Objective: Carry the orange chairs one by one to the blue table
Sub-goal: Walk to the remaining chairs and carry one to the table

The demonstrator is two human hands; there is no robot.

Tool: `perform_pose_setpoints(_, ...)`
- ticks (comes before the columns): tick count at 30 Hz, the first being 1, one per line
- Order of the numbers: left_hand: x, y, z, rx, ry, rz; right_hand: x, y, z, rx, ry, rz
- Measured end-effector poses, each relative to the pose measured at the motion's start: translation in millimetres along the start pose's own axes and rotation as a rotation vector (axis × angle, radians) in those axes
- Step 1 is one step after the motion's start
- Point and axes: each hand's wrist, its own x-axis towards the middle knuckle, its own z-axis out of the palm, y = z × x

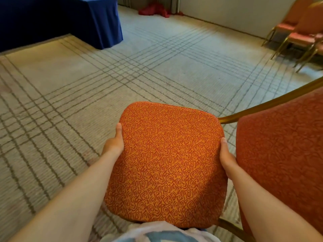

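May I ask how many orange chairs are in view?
3 orange chairs: one gripped by left hand and right hand, two at the far right; others may be hidden.

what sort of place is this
Likely a hotel banquet or conference room: a blue skirted table, gold-framed orange chairs by the wall matching the orange chair being held, and patterned wall-to-wall carpet.

one orange chair (pixel 166 163) is counted close up, gripped by two hands: one left hand (pixel 113 144), one right hand (pixel 227 158). at least two further chairs (pixel 302 39) are counted by the wall, cut off at the edge. one blue table (pixel 52 18) and one red cloth heap (pixel 153 10) are seen.
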Motion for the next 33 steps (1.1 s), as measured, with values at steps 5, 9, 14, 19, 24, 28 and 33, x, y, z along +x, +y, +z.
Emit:
perform_pose_setpoints(5,71,108,31,-0.024,-0.008,-0.028,101,-106,-3,-0.037,0.007,-0.012)
perform_pose_setpoints(9,120,171,51,-0.057,-0.011,-0.064,169,-168,1,-0.062,-0.01,0.007)
perform_pose_setpoints(14,179,238,53,-0.024,0.042,-0.095,229,-227,25,-0.056,-0.058,0.051)
perform_pose_setpoints(19,254,303,68,-0.007,0.039,-0.12,302,-283,54,-0.037,-0.055,0.072)
perform_pose_setpoints(24,345,376,73,-0.029,0.018,-0.116,377,-363,98,-0.015,-0.05,0.068)
perform_pose_setpoints(28,431,462,61,-0.05,0.028,-0.08,443,-450,133,0.017,-0.051,0.036)
perform_pose_setpoints(33,499,550,43,-0.084,0.056,-0.022,500,-542,156,0.042,-0.024,-0.006)
